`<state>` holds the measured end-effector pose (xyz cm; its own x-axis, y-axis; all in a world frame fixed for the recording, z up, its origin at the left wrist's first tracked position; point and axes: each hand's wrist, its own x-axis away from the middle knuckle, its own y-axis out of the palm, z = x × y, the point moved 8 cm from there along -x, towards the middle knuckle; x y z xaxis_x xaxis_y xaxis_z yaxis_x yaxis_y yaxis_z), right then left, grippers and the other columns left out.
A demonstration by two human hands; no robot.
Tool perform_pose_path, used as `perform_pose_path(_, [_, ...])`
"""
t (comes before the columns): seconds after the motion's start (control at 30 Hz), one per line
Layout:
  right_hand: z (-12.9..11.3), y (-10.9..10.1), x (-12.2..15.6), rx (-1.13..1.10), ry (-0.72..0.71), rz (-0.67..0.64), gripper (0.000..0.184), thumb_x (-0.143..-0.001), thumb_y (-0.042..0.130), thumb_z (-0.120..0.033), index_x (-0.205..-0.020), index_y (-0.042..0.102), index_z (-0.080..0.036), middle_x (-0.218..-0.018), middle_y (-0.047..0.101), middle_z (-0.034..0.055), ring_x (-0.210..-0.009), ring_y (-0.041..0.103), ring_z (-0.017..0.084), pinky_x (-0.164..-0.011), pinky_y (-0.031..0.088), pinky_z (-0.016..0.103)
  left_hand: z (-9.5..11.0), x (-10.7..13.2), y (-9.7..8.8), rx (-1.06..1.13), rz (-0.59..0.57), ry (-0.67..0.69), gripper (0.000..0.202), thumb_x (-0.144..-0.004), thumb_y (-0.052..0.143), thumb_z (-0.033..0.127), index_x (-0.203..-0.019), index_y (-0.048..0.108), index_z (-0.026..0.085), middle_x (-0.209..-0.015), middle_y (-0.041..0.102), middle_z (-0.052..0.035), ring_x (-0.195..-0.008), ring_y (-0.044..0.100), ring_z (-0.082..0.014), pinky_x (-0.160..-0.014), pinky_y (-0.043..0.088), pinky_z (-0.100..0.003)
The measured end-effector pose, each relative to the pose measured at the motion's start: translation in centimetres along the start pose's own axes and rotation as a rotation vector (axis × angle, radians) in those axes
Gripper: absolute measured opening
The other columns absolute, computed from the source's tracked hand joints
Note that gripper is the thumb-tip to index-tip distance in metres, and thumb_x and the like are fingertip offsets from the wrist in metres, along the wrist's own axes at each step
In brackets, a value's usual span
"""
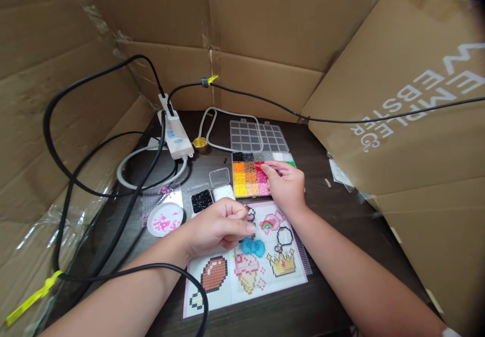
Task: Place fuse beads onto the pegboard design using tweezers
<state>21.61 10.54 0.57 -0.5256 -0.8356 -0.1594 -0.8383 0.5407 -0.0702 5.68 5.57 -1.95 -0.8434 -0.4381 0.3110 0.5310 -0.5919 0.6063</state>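
Pinching right hand [286, 182]: contents unclear.
Left hand [222, 226]: fingers curled.
Lower-centre pattern sheet [222, 296]: we can't tell what's beaded.

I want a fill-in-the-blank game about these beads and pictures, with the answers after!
The hand over the bead box is the person's ____ one.
The round dish holds ____ beads.
Right of the ice cream, the paper sheet shows a golden ____.
The power strip is mainly ____.

Missing words: right; pink; crown; white.

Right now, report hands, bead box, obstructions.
Right hand at bead box, by red beads. Left hand curled over pattern sheet. Black cable crosses view of sheet's near corner.
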Motion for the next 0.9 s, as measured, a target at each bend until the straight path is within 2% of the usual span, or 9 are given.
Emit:
perform_pose_path(0.13, [0.2, 0.0, 0.2, -0.012, 0.053, -0.006, 0.022, -0.072, 0.077, -0.033, -0.082, 0.076, -0.014, -0.065, 0.072, 0.0034, -0.051, 0.061, 0.014, -0.048, 0.049, 0.026, 0.1, 0.0, 0.0, 0.001, -0.004, -0.007, 0.067, -0.070, 0.085, 0.025, -0.055, 0.020, 0.019, -0.045, 0.028, 0.0112, -0.039, 0.022, -0.0010, -0.039, 0.014, -0.018])
perform_pose_path(0.33, [-1.0, -0.8, 0.3, -0.056, 0.029, 0.038, 0.019, -0.073, 0.078, -0.030, -0.082, 0.074, -0.013, -0.046, 0.059, -0.0048, -0.038, 0.048, 0.009, -0.039, 0.042, 0.023, 0.1, 0.0, 0.1, 0.002, -0.022, -0.006, 0.064, -0.072, 0.083, 0.024, -0.055, 0.022, 0.019, -0.045, 0.027, 0.0111, -0.039, 0.022, -0.0013, -0.038, 0.015, -0.018])
perform_pose_path(0.43, [-2.7, -2.6, 0.8, -0.089, -0.047, 0.075, 0.018, -0.075, 0.079, -0.030, -0.083, 0.075, -0.014, -0.044, 0.057, -0.0052, -0.038, 0.048, 0.009, -0.038, 0.041, 0.022, 0.2, -0.1, 0.1, -0.003, -0.025, 0.006, 0.062, -0.072, 0.082, 0.023, -0.055, 0.023, 0.019, -0.045, 0.029, 0.0105, -0.038, 0.024, -0.0014, -0.038, 0.015, -0.018])
perform_pose_path(0.57, [-3.7, -7.1, 3.2, -0.141, -0.034, 0.150, 0.022, -0.074, 0.083, -0.033, -0.086, 0.075, -0.016, -0.053, 0.066, -0.0012, -0.038, 0.047, 0.008, -0.037, 0.036, 0.022, 0.3, -0.1, 0.1, -0.017, -0.022, 0.014, 0.062, -0.073, 0.081, 0.023, -0.055, 0.023, 0.019, -0.044, 0.029, 0.0101, -0.038, 0.025, -0.0018, -0.039, 0.015, -0.018])
perform_pose_path(0.67, [-2.6, -10.4, 6.2, -0.077, 0.068, 0.182, 0.024, -0.074, 0.084, -0.034, -0.086, 0.076, -0.016, -0.062, 0.072, 0.0041, -0.038, 0.048, 0.007, -0.036, 0.034, 0.022, 0.2, -0.2, 0.1, -0.017, -0.034, 0.009, 0.061, -0.074, 0.081, 0.023, -0.055, 0.023, 0.019, -0.043, 0.028, 0.0101, -0.038, 0.026, -0.0020, -0.040, 0.015, -0.019])
perform_pose_path(0.77, [-0.5, -12.8, 9.5, -0.032, 0.157, 0.225, 0.024, -0.076, 0.083, -0.035, -0.086, 0.077, -0.014, -0.061, 0.072, 0.0059, -0.037, 0.047, 0.007, -0.035, 0.034, 0.022, 0.2, -0.2, 0.2, -0.021, -0.038, 0.009, 0.060, -0.074, 0.080, 0.022, -0.055, 0.023, 0.020, -0.044, 0.028, 0.0098, -0.039, 0.026, -0.0025, -0.040, 0.016, -0.019])
perform_pose_path(0.9, [1.8, -13.1, 12.4, -0.032, 0.217, 0.207, 0.025, -0.077, 0.082, -0.036, -0.089, 0.078, -0.014, -0.057, 0.070, 0.0049, -0.038, 0.048, 0.008, -0.037, 0.037, 0.022, 0.3, -0.2, 0.2, -0.019, -0.029, -0.002, 0.061, -0.074, 0.079, 0.022, -0.054, 0.022, 0.020, -0.044, 0.027, 0.0100, -0.039, 0.023, -0.0023, -0.040, 0.016, -0.019])
